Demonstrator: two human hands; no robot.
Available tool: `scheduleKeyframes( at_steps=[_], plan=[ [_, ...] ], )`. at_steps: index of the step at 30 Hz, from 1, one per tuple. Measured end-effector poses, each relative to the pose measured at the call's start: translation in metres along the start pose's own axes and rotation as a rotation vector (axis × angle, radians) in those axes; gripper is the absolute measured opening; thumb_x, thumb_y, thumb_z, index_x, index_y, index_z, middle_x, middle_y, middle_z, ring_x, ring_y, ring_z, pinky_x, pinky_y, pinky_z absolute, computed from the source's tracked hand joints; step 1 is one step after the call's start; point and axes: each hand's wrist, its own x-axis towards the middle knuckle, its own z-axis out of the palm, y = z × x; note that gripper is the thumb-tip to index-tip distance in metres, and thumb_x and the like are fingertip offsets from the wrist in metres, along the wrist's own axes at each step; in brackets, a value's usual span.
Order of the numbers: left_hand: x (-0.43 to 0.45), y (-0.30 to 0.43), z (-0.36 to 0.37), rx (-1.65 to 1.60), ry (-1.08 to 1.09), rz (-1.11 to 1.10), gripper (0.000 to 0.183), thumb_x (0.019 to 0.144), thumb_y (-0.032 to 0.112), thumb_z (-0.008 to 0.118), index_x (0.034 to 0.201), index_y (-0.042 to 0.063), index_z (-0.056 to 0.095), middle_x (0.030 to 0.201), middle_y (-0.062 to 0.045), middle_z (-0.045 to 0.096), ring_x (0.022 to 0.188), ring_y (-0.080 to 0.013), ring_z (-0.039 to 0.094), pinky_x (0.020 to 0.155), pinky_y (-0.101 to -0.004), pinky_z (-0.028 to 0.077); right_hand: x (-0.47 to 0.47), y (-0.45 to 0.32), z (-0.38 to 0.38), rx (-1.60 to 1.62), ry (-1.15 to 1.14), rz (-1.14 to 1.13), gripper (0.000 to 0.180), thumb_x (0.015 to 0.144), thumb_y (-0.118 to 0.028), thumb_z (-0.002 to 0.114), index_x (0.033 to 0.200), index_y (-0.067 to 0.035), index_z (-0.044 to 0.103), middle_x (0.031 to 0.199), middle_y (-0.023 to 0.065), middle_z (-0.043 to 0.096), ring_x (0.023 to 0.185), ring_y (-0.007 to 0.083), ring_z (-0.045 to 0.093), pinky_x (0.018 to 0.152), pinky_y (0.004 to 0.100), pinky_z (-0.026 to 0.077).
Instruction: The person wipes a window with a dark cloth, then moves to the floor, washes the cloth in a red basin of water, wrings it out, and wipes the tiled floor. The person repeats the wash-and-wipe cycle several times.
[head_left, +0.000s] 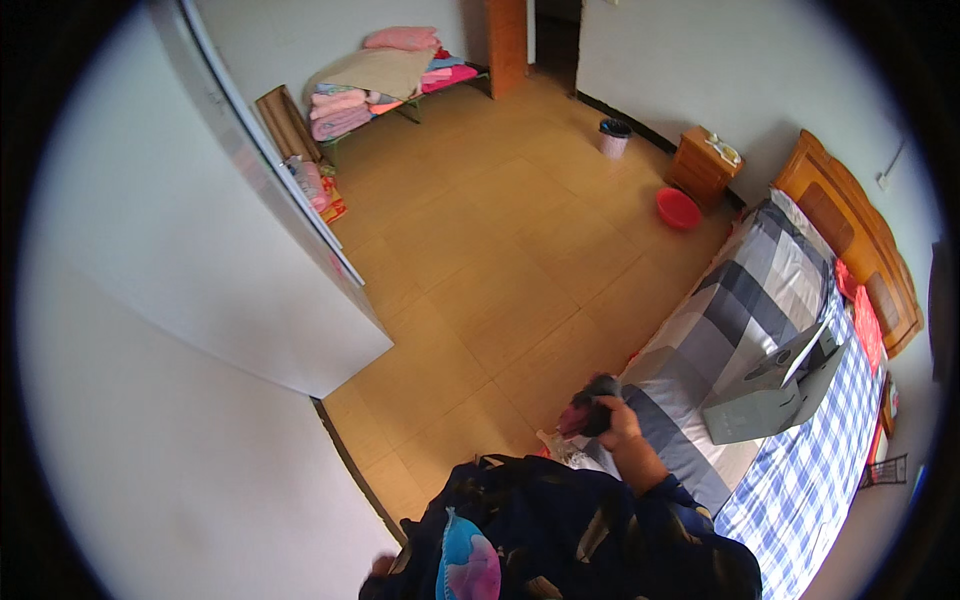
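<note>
My right hand (622, 429) grips a small bundle (592, 405), dark grey and dull pink, perhaps cloth; blur hides its exact kind. It is held in front of my body, by the near corner of the bed. Just below the bundle, a crumpled clear plastic bag (574, 451) shows beside the bed, partly hidden by my dark patterned clothing. Only a blurred bit of my left hand (382, 564) appears at the lower left, close to my side and near the white wall, and its fingers cannot be made out.
An open grey cardboard box (754, 416) rests on the bed (675, 397) to the right. A white cabinet (330, 352) juts out at left. Farther off stand a red basin (678, 208), a wooden nightstand (697, 169), a waste bin (614, 142) and a cot (412, 109) piled with bedding.
</note>
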Motion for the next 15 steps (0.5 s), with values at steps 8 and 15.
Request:
scheduleKeyframes(
  at_steps=[8, 15],
  plan=[
    [0.305, 0.169, -0.320, -0.756, 0.384, 0.200, 0.035, 0.092, 0.022, 0.046, 0.119, 0.002, 0.058, 0.113, -0.019, 0.063, 0.107, -0.0331, 0.058, 0.093, -0.0403, 0.047, 0.090, -0.054, -0.048, 0.205, 0.380, -0.238, 0.031, 0.082, -0.013, 0.055, 0.109, 0.000, 0.055, 0.096, 0.0158, 0.063, 0.088, 0.0351, 0.063, 0.080, 0.0488, 0.053],
    [0.415, 0.208, -0.362, -0.060, 0.402, 0.327, 0.032, 0.093, 0.024, 0.045, 0.113, 0.002, 0.058, 0.113, -0.022, 0.062, 0.108, -0.0346, 0.058, 0.094, -0.0428, 0.046, 0.244, -0.146, 0.027, 0.204, 0.408, -0.206, 0.031, 0.083, -0.014, 0.054, 0.112, -0.001, 0.055, 0.099, 0.0171, 0.064, 0.090, 0.0349, 0.063, 0.083, 0.0485, 0.052]
  ],
)
